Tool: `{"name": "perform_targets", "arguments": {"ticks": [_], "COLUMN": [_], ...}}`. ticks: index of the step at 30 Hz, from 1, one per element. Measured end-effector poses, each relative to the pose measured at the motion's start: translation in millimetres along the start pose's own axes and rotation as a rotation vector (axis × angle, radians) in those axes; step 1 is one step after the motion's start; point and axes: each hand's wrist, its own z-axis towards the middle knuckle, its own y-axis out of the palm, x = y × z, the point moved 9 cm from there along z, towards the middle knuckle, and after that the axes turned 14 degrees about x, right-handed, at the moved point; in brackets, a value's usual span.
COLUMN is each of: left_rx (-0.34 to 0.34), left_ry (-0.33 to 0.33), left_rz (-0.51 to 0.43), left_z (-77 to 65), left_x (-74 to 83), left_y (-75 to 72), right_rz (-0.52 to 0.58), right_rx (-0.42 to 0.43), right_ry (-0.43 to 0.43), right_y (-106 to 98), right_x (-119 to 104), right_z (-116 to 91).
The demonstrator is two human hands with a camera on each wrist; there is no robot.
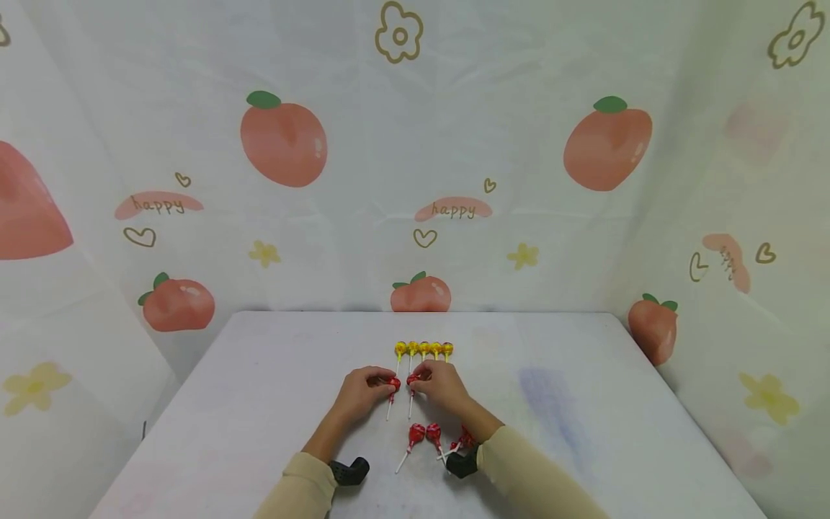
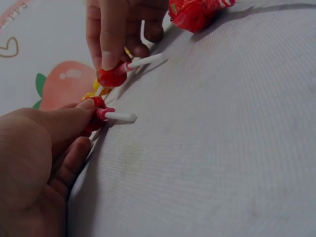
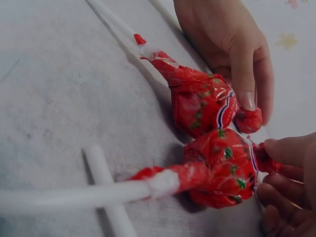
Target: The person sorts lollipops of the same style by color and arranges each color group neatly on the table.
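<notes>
Between thumb and fingers, my left hand (image 1: 358, 394) pinches the wrapped head of a red lollipop (image 2: 97, 114), its white stick towards me. Just to the right, my right hand (image 1: 444, 386) pinches a second red lollipop (image 2: 112, 77) by its head in the same way. The two held lollipops stand side by side, a small gap between them. Beyond the hands, several yellow lollipops (image 1: 424, 348) form a row, sticks towards me. On the near side lie loose red lollipops (image 1: 416, 432), two of them large in the right wrist view, with green marks on their wrappers.
More red lollipops (image 1: 465, 437) lie partly hidden under my right forearm, their sticks crossing. All of this rests on a white cloth-covered table (image 1: 272, 404). A white curtain (image 1: 506, 130) with printed peaches hangs behind and along both sides.
</notes>
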Motion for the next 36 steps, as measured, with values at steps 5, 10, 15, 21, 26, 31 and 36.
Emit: {"name": "perform_targets", "arguments": {"ticks": [5, 10, 15, 21, 26, 31, 36], "left_rx": [-0.002, 0.0, 0.007, 0.013, 0.016, 0.022, 0.023], "left_ry": [-0.01, -0.007, -0.016, -0.012, -0.004, 0.009, 0.004], "left_rz": [0.02, 0.03, 0.033, 0.035, 0.041, 0.045, 0.05], "left_z": [-0.3, 0.3, -0.8, -1.3, -1.8, -1.2, -0.2], "left_x": [-1.5, -0.9, -1.8, -1.0, -0.5, 1.8, 1.6], "left_y": [0.2, 0.8, 0.8, 0.0, -0.3, -0.4, 0.9], "right_rz": [-0.007, -0.004, -0.023, -0.043, -0.041, -0.052, -0.052], "right_rx": [0.006, 0.016, 0.031, 0.033, 0.029, 0.02, 0.02], "right_ry": [0.014, 0.021, 0.003, -0.024, -0.022, -0.003, 0.01], "right_y": [5.4, 8.0, 8.3, 7.9, 8.1, 7.8, 6.5], "right_x": [3.7, 2.4, 0.0, -3.2, -4.1, -3.3, -2.4], "right_z": [-1.2, -3.1, -4.1, -6.3, -7.4, -7.3, -7.5]}}
